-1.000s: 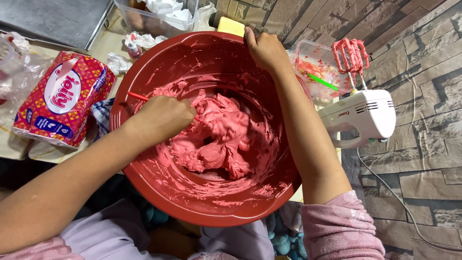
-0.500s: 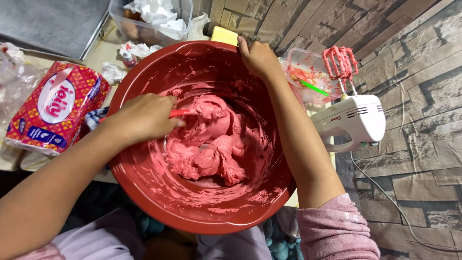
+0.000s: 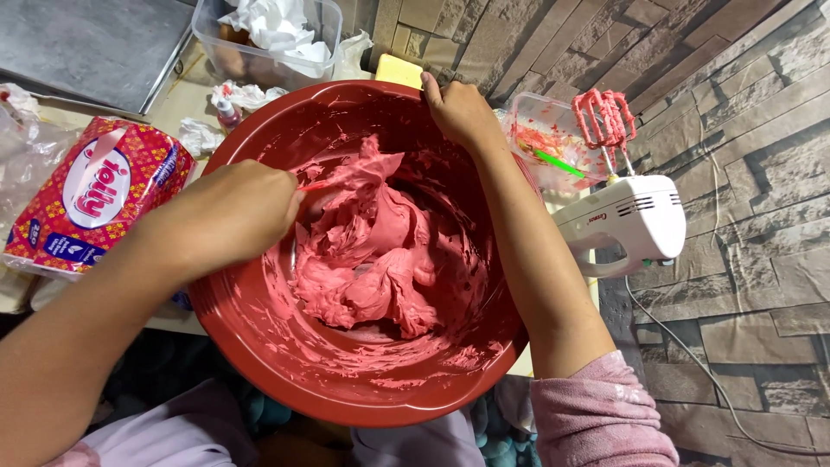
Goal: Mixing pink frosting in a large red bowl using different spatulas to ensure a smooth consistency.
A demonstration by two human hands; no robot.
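Filling the middle of the big red mixing bowl (image 3: 259,346), the pink batter (image 3: 367,251) looks thick, heavy and sticky, holding peaks and clinging to the walls, so it is best worked with a tool rather than grabbed. The left hand (image 3: 229,216) is clenched around a red spatula handle (image 3: 313,184) whose blade is buried in the mass. The right hand (image 3: 458,108) clamps the far rim, fingers curled over it. A white hand mixer (image 3: 631,220) lies at the right on the table (image 3: 177,104).
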